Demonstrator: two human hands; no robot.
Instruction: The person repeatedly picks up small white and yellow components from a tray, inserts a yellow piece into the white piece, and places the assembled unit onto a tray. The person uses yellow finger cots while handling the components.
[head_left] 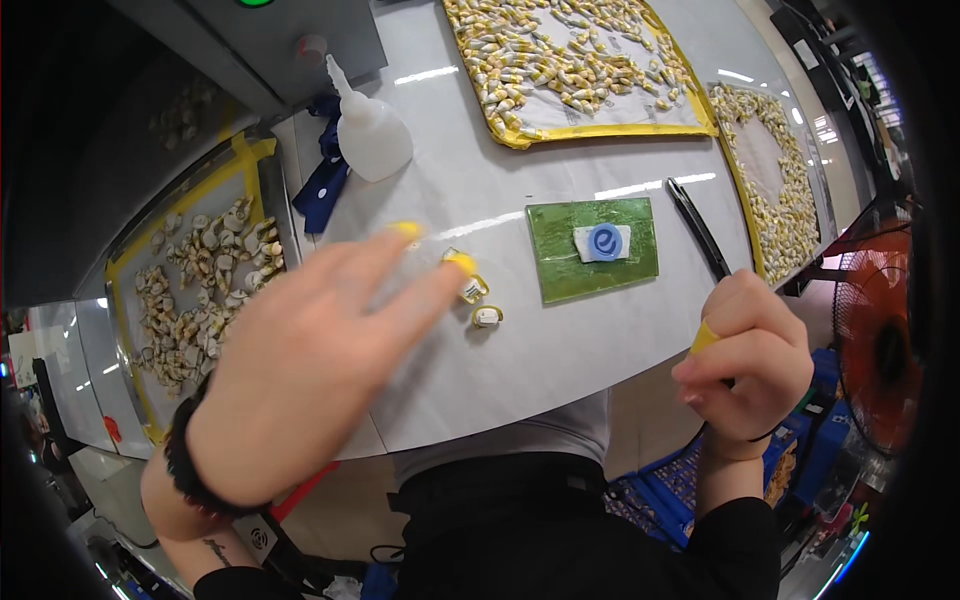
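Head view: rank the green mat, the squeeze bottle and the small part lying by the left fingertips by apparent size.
1. Green mat: largest.
2. Squeeze bottle: smaller, though it lies farther from the camera, so the gap may be overstated.
3. Small part near the left hand: clearly smallest.

The table [520, 190] is smooth and glossy, a pale surface that mirrors the ceiling lights in bright streaks. The bottle [368, 130] is translucent white plastic, softly shiny. The green mat [565, 265] looks matt and faintly mottled. The trays [600, 128] are edged in yellow tape, and the one at left has a clear, reflective wall. The tweezers [697, 228] look like dark, smooth metal. On the left hand [310, 370], the fingertip covers [462, 263] are matt yellow rubber, and the wristband [190, 470] is dark, ribbed and dull.
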